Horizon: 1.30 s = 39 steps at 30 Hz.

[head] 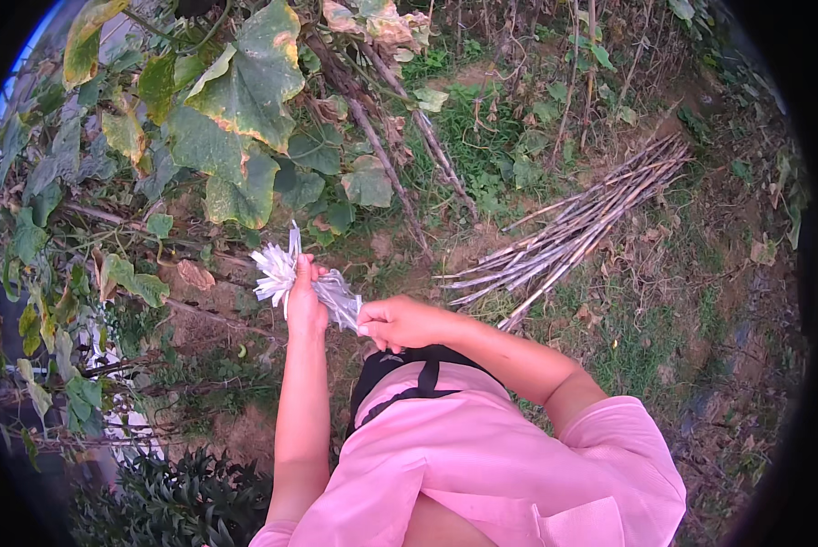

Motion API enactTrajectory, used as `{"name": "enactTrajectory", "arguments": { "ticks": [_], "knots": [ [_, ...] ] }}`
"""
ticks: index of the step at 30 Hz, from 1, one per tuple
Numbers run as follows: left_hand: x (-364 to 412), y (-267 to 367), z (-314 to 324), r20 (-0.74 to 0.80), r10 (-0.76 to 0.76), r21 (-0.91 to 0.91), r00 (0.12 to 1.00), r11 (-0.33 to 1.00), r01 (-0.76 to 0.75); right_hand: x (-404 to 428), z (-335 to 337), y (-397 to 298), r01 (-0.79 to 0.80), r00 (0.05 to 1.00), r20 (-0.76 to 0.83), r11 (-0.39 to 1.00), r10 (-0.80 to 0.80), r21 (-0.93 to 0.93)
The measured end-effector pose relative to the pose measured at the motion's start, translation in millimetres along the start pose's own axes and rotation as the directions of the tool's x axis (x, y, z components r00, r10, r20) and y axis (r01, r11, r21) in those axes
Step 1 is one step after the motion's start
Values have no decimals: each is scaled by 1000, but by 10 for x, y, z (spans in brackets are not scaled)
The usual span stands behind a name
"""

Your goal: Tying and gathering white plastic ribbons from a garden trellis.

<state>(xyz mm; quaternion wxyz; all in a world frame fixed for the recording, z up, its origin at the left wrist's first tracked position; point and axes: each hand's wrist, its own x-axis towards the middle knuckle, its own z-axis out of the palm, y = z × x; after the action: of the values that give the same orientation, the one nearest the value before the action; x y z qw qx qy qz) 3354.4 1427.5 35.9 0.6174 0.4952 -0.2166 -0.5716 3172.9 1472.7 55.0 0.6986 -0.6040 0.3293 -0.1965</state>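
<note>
My left hand is closed around the middle of a bundle of whitish plastic strips, whose cut ends fan out on its left side. The bundle's shiny, translucent tail reaches right and down from that fist. At the end of the tail, my right hand pinches the strips between thumb and fingers. Both hands are in front of my waist, a short way apart. Large green leaves with yellowed, dry edges hang beyond them.
A pile of thin dry sticks lies on the ground to the right. Slanting poles carry climbing vines ahead, and more poles with vines run along the left. A dark leafy bush grows at the lower left.
</note>
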Motion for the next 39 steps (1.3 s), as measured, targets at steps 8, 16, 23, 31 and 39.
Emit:
{"name": "enactTrajectory", "arguments": {
  "ticks": [8, 16, 23, 31, 39],
  "knots": [
    [100, -72, -7, 53, -54, 25, 997, 998, 52, 78, 123, 63, -6, 998, -68, 994, 14, 109],
    [57, 28, 152, 262, -132, -77, 956, 985, 157, 77, -93, -44, -101, 988, 129, 987, 84, 129],
    [55, 22, 106, 266, -144, 17, 953, 989, 145, 226, -409, -130, 86, 994, -82, 957, -66, 277],
    [246, 43, 113, 160, -76, 109, 984, 992, 59, 318, -73, -35, 10, 999, -45, 866, 15, 501],
    [168, 55, 270, 255, -209, 213, 944, 965, 156, 615, -56, -43, 192, 949, -282, 967, -140, 167]
  ]
}}
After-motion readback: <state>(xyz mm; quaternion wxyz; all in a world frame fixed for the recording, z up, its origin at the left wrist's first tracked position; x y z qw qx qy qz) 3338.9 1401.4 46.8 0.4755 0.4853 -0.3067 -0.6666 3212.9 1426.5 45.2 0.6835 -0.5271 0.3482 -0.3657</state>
